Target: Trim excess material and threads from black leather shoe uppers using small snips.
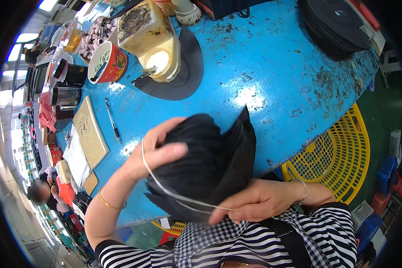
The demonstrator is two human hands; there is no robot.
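A thick bundle of thin black sheet pieces point(196, 154), perhaps fabric, is between my hands above the near edge of the blue table. My left hand point(152, 154) grips the bundle's left side, its thumb laid across the top. A thin white band point(172, 194), string or elastic, passes over the back of my left hand and runs across the near side of the bundle. My right hand point(265, 200) pinches the band's other end at the bundle's near right corner. One black piece stands up in a point on the bundle's right side.
On the blue table point(281, 94) lie a pen point(113, 120), a notebook point(90, 132) and a red paper bowl point(108, 63). A stained glue container point(158, 40) stands on a dark curved piece point(190, 73). Black round pieces point(335, 27) are stacked far right; a yellow basket point(332, 156) is beside the table.
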